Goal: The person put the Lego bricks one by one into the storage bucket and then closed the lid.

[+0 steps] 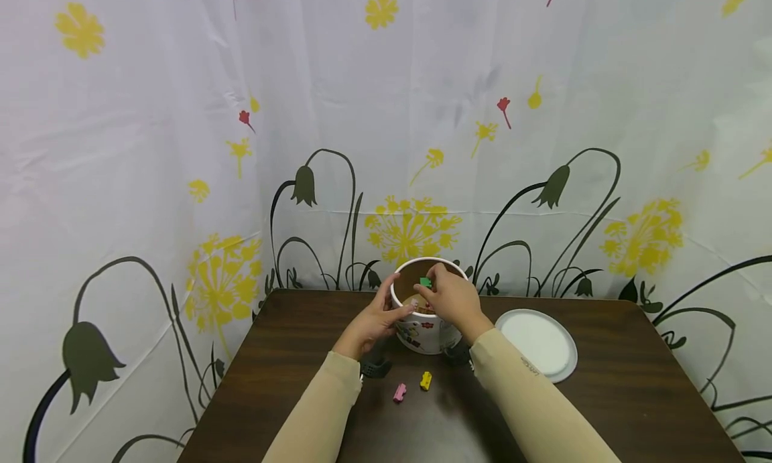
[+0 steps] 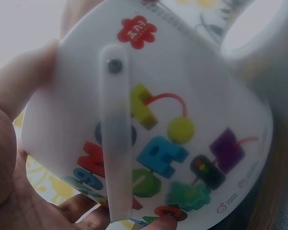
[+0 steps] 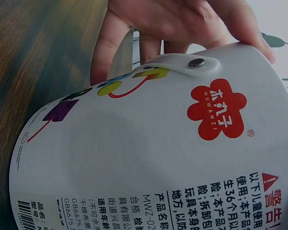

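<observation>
A round white bucket (image 1: 425, 336), printed with coloured letters and shapes, has its mouth facing the head camera. My left hand (image 1: 375, 320) grips it at the left side, thumb at the rim; in the left wrist view its fingers (image 2: 89, 215) curl round the wall near the white strap handle (image 2: 116, 134). In the head view, my right hand (image 1: 452, 299) reaches over the bucket's mouth and pinches a small green toy block (image 1: 425, 282). Small reddish pieces (image 1: 429, 307) show inside; the rest of the contents is hidden. The right wrist view shows the bucket's printed wall (image 3: 134, 139).
A small pink block (image 1: 400, 392) and a yellow one (image 1: 425, 380) lie on the dark wooden table (image 1: 289, 362) in front of the bucket. At the right rests a round white lid (image 1: 537, 342). A flower-printed curtain (image 1: 326, 101) hangs behind the table.
</observation>
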`<state>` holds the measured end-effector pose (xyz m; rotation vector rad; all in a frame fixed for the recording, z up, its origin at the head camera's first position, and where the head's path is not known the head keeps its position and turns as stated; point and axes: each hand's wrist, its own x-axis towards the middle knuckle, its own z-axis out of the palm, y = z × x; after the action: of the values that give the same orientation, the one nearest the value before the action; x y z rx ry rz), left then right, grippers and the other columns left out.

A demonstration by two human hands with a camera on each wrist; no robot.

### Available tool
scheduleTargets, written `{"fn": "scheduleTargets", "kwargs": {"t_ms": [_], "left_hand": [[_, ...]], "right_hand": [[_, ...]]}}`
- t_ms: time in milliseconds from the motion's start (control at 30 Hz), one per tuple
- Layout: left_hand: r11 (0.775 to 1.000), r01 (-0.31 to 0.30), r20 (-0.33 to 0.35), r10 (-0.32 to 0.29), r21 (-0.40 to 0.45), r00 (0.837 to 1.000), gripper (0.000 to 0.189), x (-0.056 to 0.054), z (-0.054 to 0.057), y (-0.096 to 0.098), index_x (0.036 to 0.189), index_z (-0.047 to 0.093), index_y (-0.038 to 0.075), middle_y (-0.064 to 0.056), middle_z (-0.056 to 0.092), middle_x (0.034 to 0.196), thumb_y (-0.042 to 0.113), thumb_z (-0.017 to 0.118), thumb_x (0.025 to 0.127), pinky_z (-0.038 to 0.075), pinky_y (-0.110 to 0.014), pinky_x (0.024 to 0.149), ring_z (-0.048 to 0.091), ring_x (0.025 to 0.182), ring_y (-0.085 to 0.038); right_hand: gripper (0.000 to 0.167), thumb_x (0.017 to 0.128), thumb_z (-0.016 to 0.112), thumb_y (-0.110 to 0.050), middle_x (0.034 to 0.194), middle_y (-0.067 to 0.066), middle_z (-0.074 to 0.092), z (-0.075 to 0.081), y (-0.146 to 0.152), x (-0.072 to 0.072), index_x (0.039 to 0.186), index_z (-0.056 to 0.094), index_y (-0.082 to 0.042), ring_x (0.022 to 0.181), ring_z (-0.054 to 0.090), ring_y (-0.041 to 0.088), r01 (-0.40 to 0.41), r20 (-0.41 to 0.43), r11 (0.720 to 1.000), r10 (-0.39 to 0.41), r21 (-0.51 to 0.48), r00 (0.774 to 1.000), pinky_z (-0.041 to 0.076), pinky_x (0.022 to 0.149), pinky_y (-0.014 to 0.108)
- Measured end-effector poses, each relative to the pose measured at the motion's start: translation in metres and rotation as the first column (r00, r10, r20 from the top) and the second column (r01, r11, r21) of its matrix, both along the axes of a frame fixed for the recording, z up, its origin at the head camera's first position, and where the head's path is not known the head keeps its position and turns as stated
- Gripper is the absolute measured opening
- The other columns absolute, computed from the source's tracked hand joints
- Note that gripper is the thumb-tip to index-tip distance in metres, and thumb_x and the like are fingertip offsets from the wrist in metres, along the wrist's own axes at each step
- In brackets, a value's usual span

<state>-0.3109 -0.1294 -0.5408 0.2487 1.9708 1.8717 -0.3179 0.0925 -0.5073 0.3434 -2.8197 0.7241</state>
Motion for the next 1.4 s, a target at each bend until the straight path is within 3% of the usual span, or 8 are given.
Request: {"fn": "scheduleTargets", "kwargs": {"t_ms": [233, 533, 900, 1000, 1233, 1400], "left_hand": [[1.000, 0.004, 0.002, -0.004, 0.010, 1.000, 0.092, 0.000, 0.002, 0.000, 0.171, 0.016, 0.049, -0.016, 0.014, 0.183, 0.031, 0.077, 0.104, 0.031, -0.082, 0.118, 0.027, 0.165, -0.045], [1.000, 0.008, -0.003, -0.008, 0.014, 1.000, 0.093, 0.001, -0.002, -0.001, 0.170, 0.017, 0.051, -0.013, 0.016, 0.183, 0.034, 0.079, 0.102, 0.030, -0.083, 0.118, 0.029, 0.164, -0.044], [1.000, 0.018, -0.005, -0.018, 0.005, 1.000, 0.092, 0.001, -0.001, -0.001, 0.170, 0.016, 0.051, -0.017, 0.014, 0.183, 0.036, 0.078, 0.103, 0.032, -0.082, 0.118, 0.029, 0.164, -0.044], [1.000, 0.026, 0.004, -0.026, 0.006, 1.000, 0.095, 0.002, -0.001, 0.000, 0.170, 0.015, 0.050, -0.016, 0.014, 0.184, 0.039, 0.080, 0.101, 0.032, -0.081, 0.119, 0.028, 0.165, -0.044], [1.000, 0.017, 0.003, -0.017, 0.006, 1.000, 0.089, 0.003, 0.003, 0.000, 0.171, 0.014, 0.049, -0.016, 0.010, 0.184, 0.029, 0.073, 0.107, 0.031, -0.082, 0.119, 0.025, 0.166, -0.044], [1.000, 0.011, 0.005, -0.011, 0.007, 1.000, 0.094, 0.002, 0.002, 0.001, 0.171, 0.015, 0.049, -0.015, 0.012, 0.184, 0.036, 0.079, 0.103, 0.031, -0.081, 0.119, 0.027, 0.165, -0.043]], "right_hand": [[0.061, 0.105, 0.066, -0.058, 0.082, -0.006, 0.069, -0.002, -0.001, -0.003, 0.145, 0.055, -0.013, 0.059, 0.059, 0.012, 0.018, -0.001, 1.000, -0.018, 0.010, 1.000, 0.046, 0.055, 0.032], [0.042, 0.107, 0.067, -0.050, 0.079, -0.008, 0.069, -0.004, -0.002, -0.003, 0.132, 0.063, -0.017, 0.057, 0.056, 0.012, 0.022, -0.027, 0.999, -0.021, 0.030, 0.999, 0.045, 0.055, 0.033], [0.032, 0.108, 0.067, -0.047, 0.078, -0.008, 0.070, -0.004, -0.002, -0.002, 0.125, 0.067, -0.020, 0.060, 0.057, 0.013, 0.019, -0.039, 0.998, -0.016, 0.055, 0.999, 0.047, 0.058, 0.035], [0.031, 0.108, 0.067, -0.047, 0.079, -0.008, 0.071, -0.005, -0.001, 0.000, 0.124, 0.067, -0.020, 0.061, 0.058, 0.012, 0.029, -0.042, 0.999, -0.028, 0.043, 0.999, 0.049, 0.059, 0.036], [0.036, 0.109, 0.065, -0.049, 0.076, -0.012, 0.072, -0.009, -0.003, -0.002, 0.129, 0.063, -0.019, 0.061, 0.060, 0.008, 0.018, -0.064, 1.000, -0.019, -0.020, 0.998, 0.049, 0.060, 0.035], [0.030, 0.110, 0.064, -0.046, 0.079, -0.013, 0.070, -0.013, 0.003, 0.001, 0.127, 0.066, -0.022, 0.061, 0.057, 0.005, -0.049, -0.090, 0.995, 0.041, -0.084, 0.995, 0.048, 0.060, 0.033]]}}
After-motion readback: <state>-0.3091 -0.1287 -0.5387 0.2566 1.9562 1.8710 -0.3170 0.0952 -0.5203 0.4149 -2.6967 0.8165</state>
